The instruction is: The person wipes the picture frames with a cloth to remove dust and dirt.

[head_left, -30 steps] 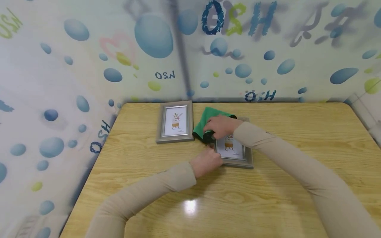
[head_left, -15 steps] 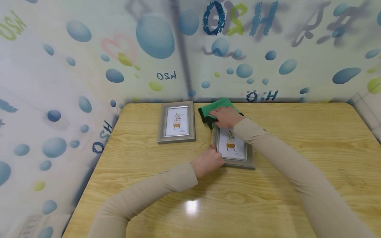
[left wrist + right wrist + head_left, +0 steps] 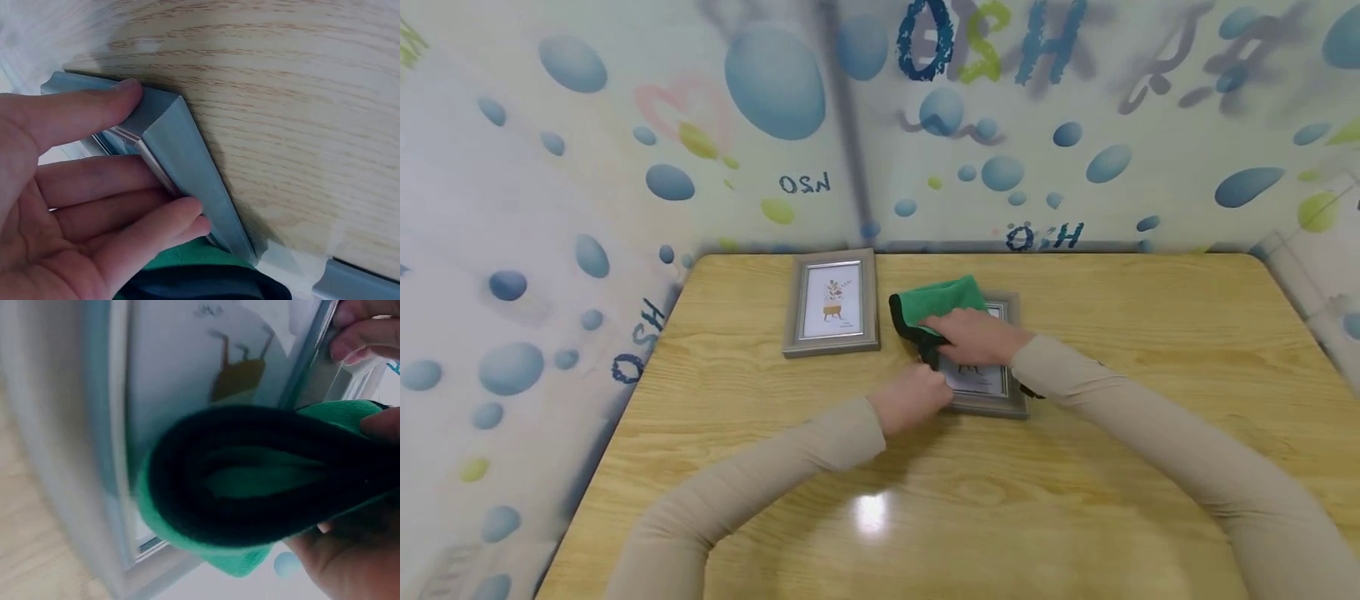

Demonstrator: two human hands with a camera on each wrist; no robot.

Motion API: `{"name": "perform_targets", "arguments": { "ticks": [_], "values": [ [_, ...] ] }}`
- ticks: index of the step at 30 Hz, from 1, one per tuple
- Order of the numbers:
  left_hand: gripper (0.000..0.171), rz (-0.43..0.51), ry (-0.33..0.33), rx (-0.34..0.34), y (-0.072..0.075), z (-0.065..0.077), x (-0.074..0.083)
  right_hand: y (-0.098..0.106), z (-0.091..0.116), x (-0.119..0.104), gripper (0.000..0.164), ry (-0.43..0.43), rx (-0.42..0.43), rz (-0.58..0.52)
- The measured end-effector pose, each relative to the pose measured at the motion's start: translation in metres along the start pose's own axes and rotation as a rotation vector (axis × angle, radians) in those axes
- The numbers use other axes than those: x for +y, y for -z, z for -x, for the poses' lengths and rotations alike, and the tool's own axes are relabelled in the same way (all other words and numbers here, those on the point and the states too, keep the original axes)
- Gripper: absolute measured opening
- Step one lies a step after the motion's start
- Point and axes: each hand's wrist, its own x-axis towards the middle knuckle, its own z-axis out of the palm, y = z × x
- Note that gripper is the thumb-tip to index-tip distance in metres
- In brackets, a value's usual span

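A grey picture frame with a potted-plant print lies flat on the wooden table. My left hand grips its near-left corner; in the left wrist view the thumb lies along the outer side and the fingers reach over the front. My right hand holds a folded green cloth with a dark border on the frame's upper left part. The right wrist view shows the cloth's looped fold over the glass, below the print. Hand and cloth hide much of the picture.
A second, matching picture frame lies to the left, near the back of the table. Behind the table's far edge stands a wall patterned with blue drops and letters.
My right hand moved the cloth from the frame's left edge up to its far edge, then back down over the frame. The left hand stays at the corner.
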Motion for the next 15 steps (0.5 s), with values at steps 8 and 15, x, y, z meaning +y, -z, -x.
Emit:
{"name": "perform_targets", "arguments": {
  "ticks": [8, 15],
  "values": [
    [0.005, 0.098, 0.031, -0.071, 0.002, -0.001, -0.008, -0.002, -0.007, 0.011, 0.059, -0.064, 0.037, 0.152],
    [0.011, 0.391, 0.086, -0.143, 0.006, 0.001, -0.025, 0.018, -0.013, 0.029, 0.055, -0.144, 0.032, 0.128]
  ]
}}
